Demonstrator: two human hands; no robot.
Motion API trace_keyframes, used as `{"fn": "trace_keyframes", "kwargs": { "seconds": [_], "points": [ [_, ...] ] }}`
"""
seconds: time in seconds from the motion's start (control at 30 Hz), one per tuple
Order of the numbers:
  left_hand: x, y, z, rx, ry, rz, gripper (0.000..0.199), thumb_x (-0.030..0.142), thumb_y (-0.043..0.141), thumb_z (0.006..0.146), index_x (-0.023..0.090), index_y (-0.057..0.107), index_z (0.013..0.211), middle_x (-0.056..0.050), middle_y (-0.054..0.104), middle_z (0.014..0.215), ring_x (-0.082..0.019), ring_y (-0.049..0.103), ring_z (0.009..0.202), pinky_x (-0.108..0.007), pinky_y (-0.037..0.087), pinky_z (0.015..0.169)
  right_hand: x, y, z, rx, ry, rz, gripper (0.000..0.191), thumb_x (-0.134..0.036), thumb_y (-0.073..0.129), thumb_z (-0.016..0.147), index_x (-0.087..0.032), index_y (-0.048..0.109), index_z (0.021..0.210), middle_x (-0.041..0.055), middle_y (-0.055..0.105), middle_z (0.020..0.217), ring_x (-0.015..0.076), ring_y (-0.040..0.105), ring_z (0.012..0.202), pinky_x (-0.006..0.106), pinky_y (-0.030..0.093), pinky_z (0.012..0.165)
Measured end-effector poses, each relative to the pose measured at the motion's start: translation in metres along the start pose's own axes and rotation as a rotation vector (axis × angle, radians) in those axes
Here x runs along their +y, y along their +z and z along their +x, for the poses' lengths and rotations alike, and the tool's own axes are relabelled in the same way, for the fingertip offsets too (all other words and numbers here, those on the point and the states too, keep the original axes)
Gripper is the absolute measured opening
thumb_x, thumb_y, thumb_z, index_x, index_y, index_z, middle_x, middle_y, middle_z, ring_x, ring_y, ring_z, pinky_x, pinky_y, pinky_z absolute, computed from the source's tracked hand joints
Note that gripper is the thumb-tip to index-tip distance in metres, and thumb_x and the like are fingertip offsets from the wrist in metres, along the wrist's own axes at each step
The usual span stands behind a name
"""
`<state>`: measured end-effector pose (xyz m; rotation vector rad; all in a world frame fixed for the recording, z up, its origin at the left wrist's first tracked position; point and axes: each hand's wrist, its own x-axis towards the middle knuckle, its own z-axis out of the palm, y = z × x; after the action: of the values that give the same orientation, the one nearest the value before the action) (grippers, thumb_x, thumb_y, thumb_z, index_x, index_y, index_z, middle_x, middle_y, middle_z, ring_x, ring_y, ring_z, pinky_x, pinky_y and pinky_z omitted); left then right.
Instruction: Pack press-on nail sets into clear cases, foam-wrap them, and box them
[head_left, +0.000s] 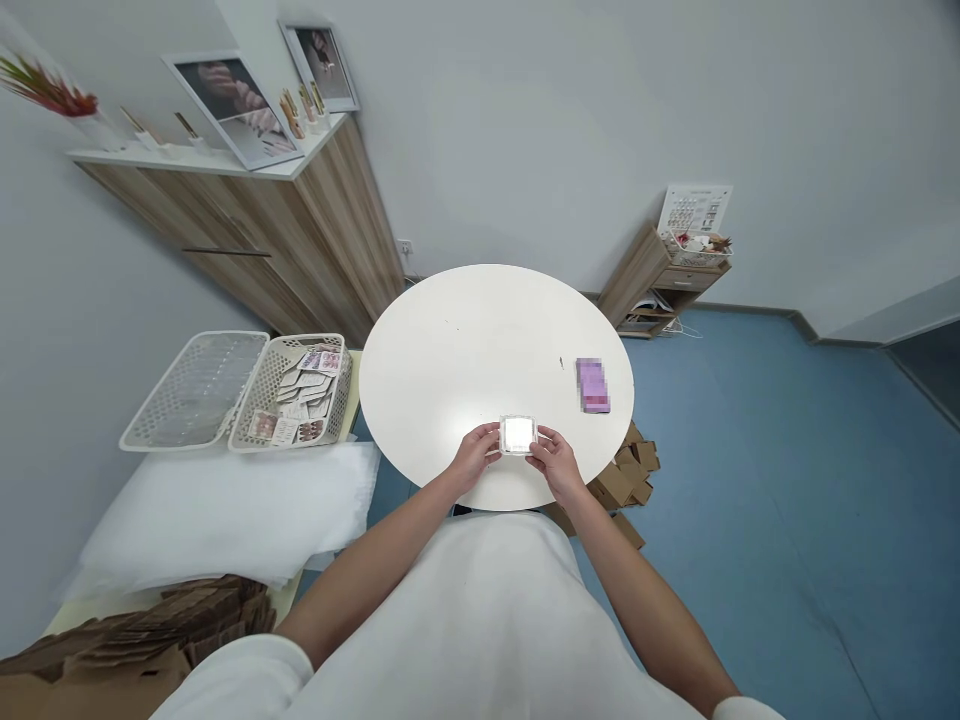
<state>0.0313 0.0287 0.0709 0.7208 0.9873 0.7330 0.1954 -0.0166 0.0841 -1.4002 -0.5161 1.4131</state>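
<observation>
Between my two hands is a small clear square box (518, 435) with a bright white face, near the front edge of the round white table (465, 340). The fingers of my left hand (475, 456) close on its left side. My right hand (555, 462) grips the opposite side, its thumb at the lower right corner. What the box contains cannot be made out in the glare. To the right on the tabletop lies a purple rectangular thing (592, 385), blurred into blocks, with a tiny dark object (561, 362) beside it.
At left, an open white plastic basket (251, 400) holds several small packets, above white wrapping sheets (240, 510) and stacked brown cardboard (150, 640). Cardboard pieces (626, 475) lie below the table's right side. A wooden cabinet (300, 240) and a small shelf unit (637, 275) stand behind.
</observation>
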Motion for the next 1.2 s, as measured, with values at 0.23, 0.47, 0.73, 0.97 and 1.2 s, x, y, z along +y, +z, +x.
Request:
{"fn": "trace_keyframes", "kwargs": {
  "seconds": [0.23,0.47,0.73,0.97,1.2],
  "points": [
    [-0.002,0.028,-0.002,-0.056,0.078,0.286,0.039,0.042,0.064,0.068,0.014,0.06,0.094,-0.006,0.065,0.076,-0.016,0.06,0.075,-0.033,0.041,0.082,-0.019,-0.029,0.0,-0.044,-0.043,-0.023,0.044,-0.031,0.068,0.062,-0.024,0.051,0.102,0.0027,0.056,0.1,0.0159,0.057,0.091,0.033,0.051,0.078],
    [-0.007,0.052,0.009,0.02,0.118,0.294,0.035,0.039,0.065,0.067,0.014,0.062,0.091,-0.004,0.063,0.071,-0.015,0.059,0.072,-0.032,0.043,0.077,-0.032,-0.052,0.019,-0.076,0.009,-0.071,0.045,-0.036,0.07,0.058,-0.024,0.053,0.098,0.0027,0.057,0.097,0.017,0.056,0.091,0.032,0.05,0.073],
    [-0.02,0.058,0.012,0.1,0.102,0.29,0.03,0.04,0.066,0.066,0.015,0.062,0.083,-0.004,0.063,0.072,-0.014,0.057,0.069,-0.031,0.043,0.074,-0.028,-0.062,0.034,-0.104,0.001,-0.147,0.042,-0.034,0.07,0.057,-0.021,0.054,0.093,0.0017,0.058,0.086,0.015,0.057,0.079,0.031,0.048,0.069],
    [-0.025,0.06,0.015,0.18,0.081,0.312,0.036,0.04,0.064,0.068,0.015,0.059,0.094,-0.003,0.062,0.069,-0.015,0.058,0.07,-0.033,0.042,0.075,-0.022,-0.059,0.042,-0.103,-0.049,-0.182,0.045,-0.036,0.069,0.058,-0.021,0.05,0.097,0.0006,0.057,0.082,0.0139,0.057,0.071,0.031,0.047,0.068],
    [-0.018,0.063,0.016,0.239,0.264,0.48,0.06,0.035,0.065,0.068,0.024,0.043,0.123,-0.008,0.055,0.105,-0.014,0.056,0.083,-0.031,0.044,0.075,-0.025,-0.063,0.048,-0.096,-0.07,-0.228,0.052,-0.035,0.066,0.062,-0.024,0.045,0.107,0.0009,0.055,0.087,0.0138,0.056,0.072,0.031,0.046,0.068]
  ]
}}
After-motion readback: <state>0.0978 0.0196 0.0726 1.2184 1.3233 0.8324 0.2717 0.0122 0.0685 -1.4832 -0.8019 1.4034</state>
